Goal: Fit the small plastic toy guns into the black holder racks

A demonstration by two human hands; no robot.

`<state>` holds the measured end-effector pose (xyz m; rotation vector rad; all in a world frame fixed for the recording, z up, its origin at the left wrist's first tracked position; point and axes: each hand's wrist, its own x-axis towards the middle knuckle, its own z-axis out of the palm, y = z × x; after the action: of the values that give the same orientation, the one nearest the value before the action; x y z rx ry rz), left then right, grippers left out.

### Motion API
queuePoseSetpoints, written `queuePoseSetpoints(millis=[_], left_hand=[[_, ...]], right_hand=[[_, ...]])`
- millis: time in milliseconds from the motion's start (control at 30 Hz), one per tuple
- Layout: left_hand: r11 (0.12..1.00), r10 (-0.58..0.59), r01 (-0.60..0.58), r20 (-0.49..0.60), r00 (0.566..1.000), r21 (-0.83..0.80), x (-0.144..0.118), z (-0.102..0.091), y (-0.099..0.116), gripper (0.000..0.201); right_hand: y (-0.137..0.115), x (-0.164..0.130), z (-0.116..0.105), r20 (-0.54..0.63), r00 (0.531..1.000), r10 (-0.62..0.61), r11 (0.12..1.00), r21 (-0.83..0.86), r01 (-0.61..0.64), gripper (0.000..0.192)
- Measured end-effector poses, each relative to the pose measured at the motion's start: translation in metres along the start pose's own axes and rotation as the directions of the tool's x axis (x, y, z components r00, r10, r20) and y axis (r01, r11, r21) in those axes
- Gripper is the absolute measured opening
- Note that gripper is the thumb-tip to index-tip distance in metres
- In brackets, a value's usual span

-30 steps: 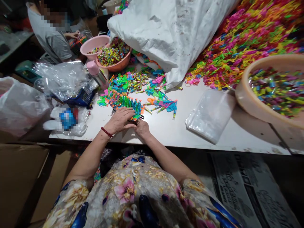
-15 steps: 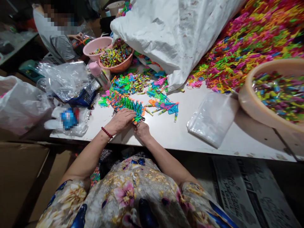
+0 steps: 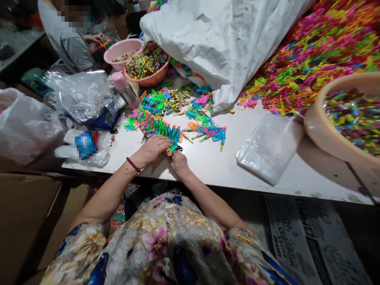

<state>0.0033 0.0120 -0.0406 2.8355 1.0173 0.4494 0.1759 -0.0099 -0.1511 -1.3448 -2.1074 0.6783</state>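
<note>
Hardly anything is changing between the earlier pictures and this one: both hands are staying together near the front edge of the table (image 3: 267, 174), and only the camera is drifting a little. The left hand (image 3: 151, 150) is lying palm-down, fingers curled over the near end of a row of coloured plastic toys (image 3: 158, 128), while the right hand (image 3: 178, 162) is pinching closed on something small and dark at that same end; what exactly it is gripping is too small to tell. The row is sitting just beyond the hands, running toward the left edge, so the work looks to be continuing on the same bunch rather than moving to a new one.

Beside it, loose toys (image 3: 208, 130) are lying scattered toward the middle, and a stack of clear bags (image 3: 268, 148) is resting to the right. A white sack (image 3: 225, 43) is slumping across the far side, a pink basin (image 3: 148, 69) is holding small pieces near the far left corner, and another person (image 3: 71, 43) is sitting beyond it.

Printed lettering is showing on a cardboard box (image 3: 308, 237) below the front edge, but it is too skewed to read.
</note>
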Motion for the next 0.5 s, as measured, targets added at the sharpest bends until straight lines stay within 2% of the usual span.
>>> queuePoseSetpoints(millis=[67, 133, 233, 300, 367, 433, 500], left_hand=[[0.999, -0.032, 0.032, 0.007, 0.999, 0.011, 0.001, 0.001, 0.000, 0.029], [0.998, -0.063, 0.063, 0.005, 0.998, 0.023, 0.002, 0.001, -0.001, 0.028], [0.997, -0.072, 0.072, 0.014, 0.997, -0.001, 0.003, -0.002, -0.004, 0.027], [0.998, -0.058, 0.060, 0.042, 0.997, -0.034, 0.001, -0.009, -0.006, 0.026], [0.997, -0.039, 0.045, 0.080, 0.996, -0.064, -0.004, -0.018, -0.008, 0.026], [0.995, -0.028, 0.038, 0.110, 0.994, -0.091, -0.011, -0.028, -0.009, 0.027], [0.992, -0.025, 0.041, 0.129, 0.991, -0.118, -0.018, -0.036, -0.008, 0.033]], right_hand=[[-0.008, -0.004, -0.007, -0.033, 0.999, 0.032, 0.995, 0.098, -0.029, 0.026], [-0.015, -0.011, -0.019, -0.062, 0.998, 0.002, 0.988, 0.156, 0.007, 0.028], [-0.013, -0.023, -0.044, -0.098, 0.995, 0.017, 0.981, 0.193, 0.002, 0.046], [0.002, -0.030, -0.061, -0.154, 0.978, 0.142, 0.972, 0.210, -0.108, 0.056], [0.023, -0.035, -0.077, -0.207, 0.946, 0.250, 0.962, 0.165, -0.218, 0.056], [0.043, -0.038, -0.088, -0.211, 0.932, 0.295, 0.955, 0.064, -0.288, 0.052], [0.054, -0.038, -0.093, -0.183, 0.941, 0.284, 0.957, -0.002, -0.290, 0.050]])
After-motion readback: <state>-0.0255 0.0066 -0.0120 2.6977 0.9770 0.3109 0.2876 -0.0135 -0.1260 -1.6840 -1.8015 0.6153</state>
